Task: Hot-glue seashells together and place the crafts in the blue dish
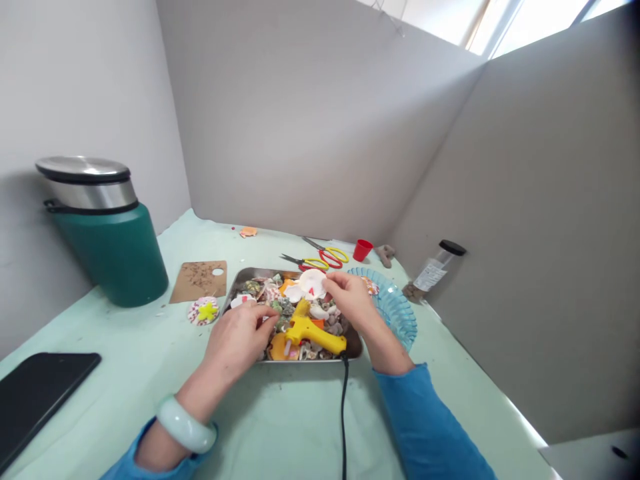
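A metal tray (354,347) full of shells and small craft pieces lies in front of me. My right hand (354,301) pinches the edge of a white round piece (314,283) with a red mark, over the tray's far side. My left hand (241,333) reaches over the tray's left side, thumb and fingertips together among the shells (284,307). Whatever it may hold is too small to make out. A yellow glue gun (315,333) rests on top of the shells, its black cord (344,413) running toward me. Near the left fingers sits another white piece with red (243,301).
Left are a green bottle (110,253), a brown board (197,280), a dotted disc with a yellow star (204,311) and a black phone (45,387). Behind lie scissors (323,261) and a red cup (363,251). A blue plate (400,313) and jar (434,270) stand right.
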`<action>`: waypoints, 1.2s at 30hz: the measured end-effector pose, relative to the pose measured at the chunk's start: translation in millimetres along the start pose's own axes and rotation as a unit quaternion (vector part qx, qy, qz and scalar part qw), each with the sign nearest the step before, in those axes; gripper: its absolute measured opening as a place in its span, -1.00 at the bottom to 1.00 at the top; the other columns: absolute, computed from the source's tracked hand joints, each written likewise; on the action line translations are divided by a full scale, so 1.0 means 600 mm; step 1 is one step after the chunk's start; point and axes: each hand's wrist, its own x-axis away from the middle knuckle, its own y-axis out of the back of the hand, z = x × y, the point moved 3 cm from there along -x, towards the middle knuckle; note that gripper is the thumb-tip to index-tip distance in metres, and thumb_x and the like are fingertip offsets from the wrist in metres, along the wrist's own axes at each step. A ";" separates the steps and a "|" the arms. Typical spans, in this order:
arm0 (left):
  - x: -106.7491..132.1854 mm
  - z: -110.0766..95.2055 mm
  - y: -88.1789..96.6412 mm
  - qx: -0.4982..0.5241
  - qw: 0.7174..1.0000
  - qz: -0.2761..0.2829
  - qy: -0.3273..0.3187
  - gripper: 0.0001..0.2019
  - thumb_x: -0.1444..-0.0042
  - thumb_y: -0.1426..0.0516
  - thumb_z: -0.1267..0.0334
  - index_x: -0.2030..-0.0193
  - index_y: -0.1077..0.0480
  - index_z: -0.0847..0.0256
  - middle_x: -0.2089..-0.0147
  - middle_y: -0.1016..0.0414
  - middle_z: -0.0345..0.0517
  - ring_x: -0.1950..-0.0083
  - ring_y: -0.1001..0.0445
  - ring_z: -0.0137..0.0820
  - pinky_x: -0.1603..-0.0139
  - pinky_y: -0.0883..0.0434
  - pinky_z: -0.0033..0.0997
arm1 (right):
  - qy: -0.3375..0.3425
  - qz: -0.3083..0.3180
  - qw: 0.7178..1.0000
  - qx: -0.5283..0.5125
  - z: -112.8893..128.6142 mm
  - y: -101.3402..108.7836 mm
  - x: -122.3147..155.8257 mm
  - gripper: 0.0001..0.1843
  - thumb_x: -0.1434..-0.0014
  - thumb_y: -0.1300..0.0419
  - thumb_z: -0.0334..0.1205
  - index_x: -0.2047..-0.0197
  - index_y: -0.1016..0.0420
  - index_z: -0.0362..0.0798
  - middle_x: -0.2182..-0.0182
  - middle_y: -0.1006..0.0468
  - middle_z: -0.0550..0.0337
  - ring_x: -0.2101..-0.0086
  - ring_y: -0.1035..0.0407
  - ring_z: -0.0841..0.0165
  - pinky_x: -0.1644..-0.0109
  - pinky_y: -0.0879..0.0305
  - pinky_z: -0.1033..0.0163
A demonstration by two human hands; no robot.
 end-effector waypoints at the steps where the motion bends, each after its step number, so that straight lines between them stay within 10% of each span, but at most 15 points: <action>1: 0.001 -0.001 -0.001 -0.011 1.000 0.004 -0.007 -0.71 -0.16 0.00 0.17 0.24 -0.57 0.03 0.19 -0.57 -0.12 0.16 -0.49 -0.21 0.20 -0.28 -0.30 | -0.004 0.004 0.999 -0.033 0.005 -0.004 0.003 -0.71 -0.13 0.04 -0.19 0.34 -0.48 -0.10 0.61 -0.47 0.27 0.60 -0.32 0.43 0.55 -0.14 0.39; 8: 0.008 -0.003 0.001 -0.038 0.992 -0.112 -0.049 -0.72 -0.12 -0.09 0.02 0.14 -0.55 0.01 0.14 -0.43 -0.03 0.13 -0.41 -0.17 0.22 -0.30 -0.26 | -0.084 0.011 0.945 -0.315 0.037 -0.026 0.028 -0.88 0.02 -0.14 -0.22 0.39 -0.40 -0.08 0.63 -0.42 0.32 0.60 -0.32 0.47 0.61 -0.07 0.44; 13: 0.002 -0.008 0.009 0.216 0.966 -0.122 -0.079 -0.75 -0.09 -0.14 0.06 0.30 -0.55 0.16 0.18 -0.48 -0.08 0.12 -0.41 -0.26 0.10 -0.30 -0.33 | -0.101 0.056 0.922 -0.369 0.062 -0.056 0.047 -0.87 -0.03 -0.13 -0.21 0.32 -0.35 -0.06 0.60 -0.48 0.29 0.56 -0.38 0.44 0.57 -0.12 0.43; 19: -0.001 0.009 0.011 0.483 0.866 -0.098 0.087 -0.72 -0.02 -0.19 0.02 0.36 -0.44 0.23 0.42 -0.47 -0.20 0.36 -0.40 -0.40 0.36 -0.28 -0.49 | 0.072 0.070 0.993 -0.058 0.067 -0.030 0.061 -0.82 -0.11 -0.19 -0.11 0.27 -0.40 -0.03 0.33 -0.54 0.20 0.30 -0.40 0.35 0.26 -0.22 0.28; 29: -0.003 0.025 0.016 0.545 0.814 -0.146 0.136 -0.73 0.05 -0.22 0.05 0.33 -0.42 0.22 0.55 -0.34 -0.31 0.51 -0.28 -0.51 0.52 -0.21 -0.59 | 0.103 0.171 0.923 0.328 0.048 0.027 0.086 -0.92 -0.10 -0.22 -0.24 0.30 -0.49 -0.03 0.31 -0.55 0.10 0.24 -0.38 0.23 0.29 -0.11 0.26; 36: -0.003 0.020 0.019 0.616 0.765 -0.142 0.126 -0.70 0.08 -0.25 0.07 0.30 -0.37 0.24 0.38 -0.47 -0.24 0.48 -0.43 -0.45 0.37 -0.43 -0.42 | 0.155 0.171 0.915 0.331 0.124 -0.056 0.047 -0.77 -0.21 -0.10 -0.13 0.21 -0.53 -0.04 0.23 -0.56 0.03 0.20 -0.41 0.23 0.24 -0.20 0.24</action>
